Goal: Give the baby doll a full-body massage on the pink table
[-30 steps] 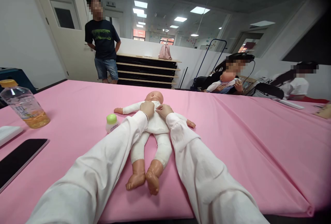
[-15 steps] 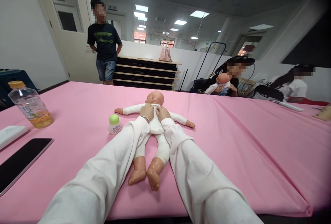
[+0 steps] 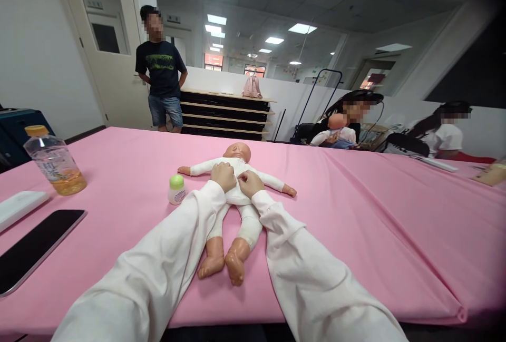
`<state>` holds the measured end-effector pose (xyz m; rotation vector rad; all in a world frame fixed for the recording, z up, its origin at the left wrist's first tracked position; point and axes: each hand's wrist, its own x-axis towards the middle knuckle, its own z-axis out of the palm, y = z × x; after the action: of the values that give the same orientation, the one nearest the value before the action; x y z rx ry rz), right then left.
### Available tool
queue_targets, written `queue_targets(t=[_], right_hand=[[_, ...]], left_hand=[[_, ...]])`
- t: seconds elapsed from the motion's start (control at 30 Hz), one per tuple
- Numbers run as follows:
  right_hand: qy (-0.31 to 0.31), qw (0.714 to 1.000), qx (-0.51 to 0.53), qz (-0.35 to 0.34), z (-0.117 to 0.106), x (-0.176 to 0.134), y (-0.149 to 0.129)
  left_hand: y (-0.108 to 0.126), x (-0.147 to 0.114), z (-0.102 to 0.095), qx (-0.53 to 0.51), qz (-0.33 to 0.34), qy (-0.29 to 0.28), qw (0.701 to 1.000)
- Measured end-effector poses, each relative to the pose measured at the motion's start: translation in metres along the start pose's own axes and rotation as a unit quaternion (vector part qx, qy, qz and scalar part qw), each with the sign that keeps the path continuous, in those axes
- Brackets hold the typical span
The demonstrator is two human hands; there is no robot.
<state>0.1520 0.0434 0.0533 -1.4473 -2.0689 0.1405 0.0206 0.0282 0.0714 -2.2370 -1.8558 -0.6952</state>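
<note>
A baby doll [image 3: 239, 193] in a white outfit lies on its back, head away from me, arms spread and bare feet toward me. My left hand [image 3: 223, 176] is closed on the left side of its chest, fingers curled at the white clothing. Opposite it, my right hand [image 3: 250, 184] is closed with thumb and forefinger pinched at the middle of the outfit's front. The fingertips partly hide the fabric there. Left of the doll stands a small jar with a green lid [image 3: 176, 189], near my left sleeve.
On the left of the pink-covered table [image 3: 336, 257] are a drink bottle [image 3: 59, 165], a white device [image 3: 21, 207] and a black phone [image 3: 39, 247]. One person [image 3: 162, 70] stands beyond; another, seated, holds a doll [image 3: 336, 130]. A third person [image 3: 446, 134] sits far right.
Both my hands have slid a little down the doll's chest, away from its neck, and stay closed. The doll keeps its pose. The view has shifted slightly.
</note>
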Motion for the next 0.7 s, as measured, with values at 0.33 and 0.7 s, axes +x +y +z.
queue_targets(t=[0.33,0.7], right_hand=[[0.021,0.996,0.026,-0.078,-0.007,-0.022,0.007],[-0.085,0.970,-0.044,-0.225,-0.034,-0.057,-0.010]], left_hand=[[-0.002,-0.028,-0.025,-0.012,0.019,-0.040,0.999],[-0.005,-0.085,-0.032,-0.111,0.099,-0.033,0.988]])
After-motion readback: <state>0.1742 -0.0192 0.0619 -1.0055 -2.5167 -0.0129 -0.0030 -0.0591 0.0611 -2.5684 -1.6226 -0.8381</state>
